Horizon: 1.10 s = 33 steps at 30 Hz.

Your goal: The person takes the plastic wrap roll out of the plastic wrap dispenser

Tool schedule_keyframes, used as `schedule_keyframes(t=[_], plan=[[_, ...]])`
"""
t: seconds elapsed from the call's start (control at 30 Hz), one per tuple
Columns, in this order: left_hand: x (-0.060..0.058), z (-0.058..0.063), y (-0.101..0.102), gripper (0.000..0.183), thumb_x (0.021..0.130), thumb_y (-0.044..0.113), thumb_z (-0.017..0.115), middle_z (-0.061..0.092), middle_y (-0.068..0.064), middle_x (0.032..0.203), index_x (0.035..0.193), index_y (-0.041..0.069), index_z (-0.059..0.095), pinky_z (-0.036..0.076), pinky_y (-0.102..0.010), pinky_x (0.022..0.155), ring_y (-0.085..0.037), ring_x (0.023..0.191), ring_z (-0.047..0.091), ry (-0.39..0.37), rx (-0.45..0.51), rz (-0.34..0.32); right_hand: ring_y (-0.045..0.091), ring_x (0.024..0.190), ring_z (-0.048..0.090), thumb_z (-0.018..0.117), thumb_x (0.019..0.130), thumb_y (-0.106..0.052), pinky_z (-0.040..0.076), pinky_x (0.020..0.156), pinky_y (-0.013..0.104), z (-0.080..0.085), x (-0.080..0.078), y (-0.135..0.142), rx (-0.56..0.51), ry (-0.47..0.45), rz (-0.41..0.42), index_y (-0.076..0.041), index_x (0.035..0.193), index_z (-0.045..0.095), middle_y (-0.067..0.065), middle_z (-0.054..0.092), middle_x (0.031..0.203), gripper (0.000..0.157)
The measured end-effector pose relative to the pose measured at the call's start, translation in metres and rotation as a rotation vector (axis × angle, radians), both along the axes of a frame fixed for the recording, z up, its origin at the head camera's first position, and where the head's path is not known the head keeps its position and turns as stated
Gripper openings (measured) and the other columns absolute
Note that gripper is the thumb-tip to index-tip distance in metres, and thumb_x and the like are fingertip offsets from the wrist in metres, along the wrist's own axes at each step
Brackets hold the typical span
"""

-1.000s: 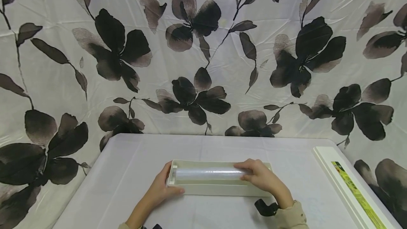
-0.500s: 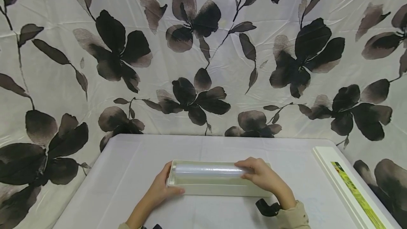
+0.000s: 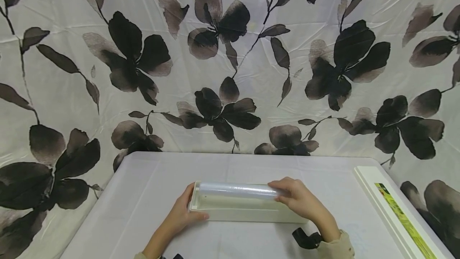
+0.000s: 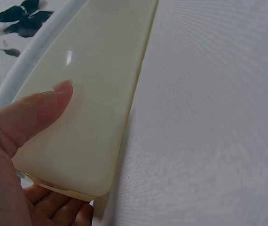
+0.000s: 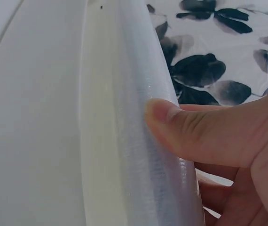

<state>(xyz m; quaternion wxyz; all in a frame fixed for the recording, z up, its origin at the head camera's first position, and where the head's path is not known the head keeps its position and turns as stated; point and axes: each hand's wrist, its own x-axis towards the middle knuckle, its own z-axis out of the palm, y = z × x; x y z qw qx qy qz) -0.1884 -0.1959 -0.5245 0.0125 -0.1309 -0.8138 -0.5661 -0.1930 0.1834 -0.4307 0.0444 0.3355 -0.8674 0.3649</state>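
A roll of clear plastic wrap [image 3: 233, 190] lies lengthwise at the back of a long cream-white box [image 3: 248, 215] on the white table. My right hand [image 3: 298, 197] grips the roll near its right end. In the right wrist view the thumb presses the glossy roll [image 5: 145, 141] from one side, with the fingers around its far side. My left hand [image 3: 185, 207] holds the left end of the box. Its thumb lies along the front wall, and in the left wrist view the fingers curl under the end of the box [image 4: 96, 122].
A long white lid-like piece [image 3: 373, 199] with a yellow-green label strip [image 3: 402, 215] lies along the right side of the table [image 3: 151, 179]. Behind the table hangs a white cloth [image 3: 273, 63] with dark flowers.
The roll has risen and shifted towards the back of the box, showing more of the box's inside. My right hand has moved slightly right with it. The left hand stays put.
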Motion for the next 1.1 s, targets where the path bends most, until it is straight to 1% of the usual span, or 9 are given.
schedule_keyframes(t=[0.2,0.43,0.67,0.8,0.9,1.1], plan=[[0.0,0.0,0.001,0.094,0.066,0.024,0.09,0.06,-0.002,0.131,0.145,0.017,0.041,0.035,-0.054,0.105,-0.024,0.122,0.054,0.002,0.001,0.002,0.025,0.101,0.066,0.076,0.082,0.001,0.054,0.086,0.039,0.004,0.005,0.003,0.006,0.022,-0.013,0.002,0.119,0.069,0.01,0.071,0.11,0.037],[0.0,0.0,0.001,0.095,0.065,0.025,0.09,0.059,-0.003,0.135,0.146,0.017,0.041,0.034,-0.055,0.105,-0.025,0.124,0.053,-0.003,-0.01,0.013,0.026,0.101,0.066,0.077,0.081,0.0,0.054,0.086,0.041,0.009,0.011,0.004,-0.007,0.05,-0.056,0.002,0.118,0.07,0.011,0.071,0.111,0.037],[-0.001,-0.001,0.001,0.098,0.065,0.024,0.091,0.058,-0.005,0.136,0.147,0.012,0.039,0.032,-0.056,0.107,-0.026,0.125,0.052,-0.012,-0.013,0.016,0.023,0.097,0.067,0.078,0.081,-0.002,0.055,0.08,0.037,0.013,0.019,0.006,-0.029,0.061,-0.106,0.001,0.117,0.071,0.01,0.072,0.109,0.036],[-0.001,-0.002,0.001,0.099,0.065,0.025,0.091,0.057,-0.006,0.137,0.148,0.011,0.038,0.029,-0.058,0.109,-0.027,0.127,0.051,-0.019,-0.016,0.025,0.019,0.093,0.066,0.078,0.081,-0.001,0.054,0.077,0.035,0.014,0.023,0.008,-0.034,0.075,-0.146,0.0,0.115,0.072,0.008,0.073,0.105,0.035],[-0.001,-0.001,0.002,0.1,0.064,0.025,0.091,0.057,-0.007,0.138,0.148,0.011,0.038,0.028,-0.058,0.109,-0.029,0.128,0.051,-0.024,-0.017,0.027,0.017,0.092,0.066,0.079,0.078,0.001,0.054,0.076,0.034,0.013,0.027,0.01,-0.038,0.081,-0.193,-0.001,0.114,0.072,0.006,0.073,0.104,0.037],[0.0,0.0,0.004,0.101,0.063,0.025,0.091,0.056,-0.01,0.139,0.148,0.009,0.038,0.028,-0.06,0.109,-0.031,0.128,0.051,-0.021,-0.021,0.03,0.018,0.093,0.067,0.08,0.076,0.003,0.055,0.076,0.034,0.013,0.036,0.013,-0.052,0.088,-0.285,-0.001,0.115,0.072,0.007,0.073,0.104,0.039]])
